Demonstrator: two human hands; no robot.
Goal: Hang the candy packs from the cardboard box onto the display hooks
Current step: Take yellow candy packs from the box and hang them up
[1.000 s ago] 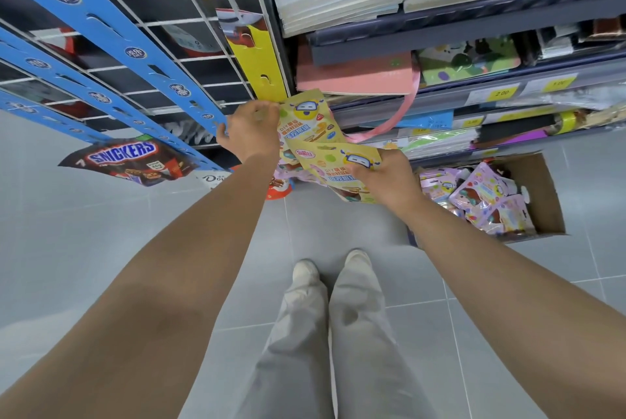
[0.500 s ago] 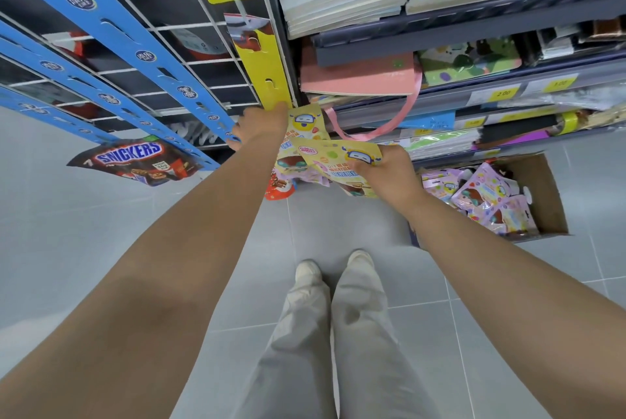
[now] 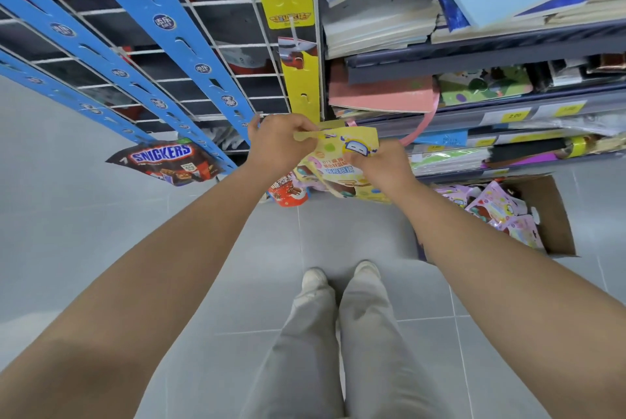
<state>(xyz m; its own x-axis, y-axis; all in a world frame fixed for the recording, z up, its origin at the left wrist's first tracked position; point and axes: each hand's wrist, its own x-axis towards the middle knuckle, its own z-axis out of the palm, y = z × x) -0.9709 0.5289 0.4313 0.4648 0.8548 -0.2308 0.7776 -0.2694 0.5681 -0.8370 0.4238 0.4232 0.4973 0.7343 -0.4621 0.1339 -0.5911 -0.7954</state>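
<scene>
A yellow candy pack [image 3: 342,154] with a cartoon face is held up at the bottom end of the yellow hanging strip [image 3: 299,80]. My left hand [image 3: 277,144] pinches the strip's lower tab at the pack's top edge. My right hand [image 3: 381,164] grips the pack's right side. More packs hang below it, mostly hidden. The cardboard box [image 3: 555,215] stands on the floor at the right, with several pink candy packs [image 3: 494,212] inside.
Blue hanging strips [image 3: 189,56] cross a white wire grid at the left, with a Snickers bag [image 3: 166,163] at the bottom. A red pack [image 3: 288,193] hangs low. Shelves of stationery [image 3: 474,86] fill the right. My legs [image 3: 338,344] stand on grey floor tiles.
My right hand has lifted its yellow pack up to the strip's end. My left hand has let go of the earlier pack and now pinches the strip's tab. The view has tilted up a little.
</scene>
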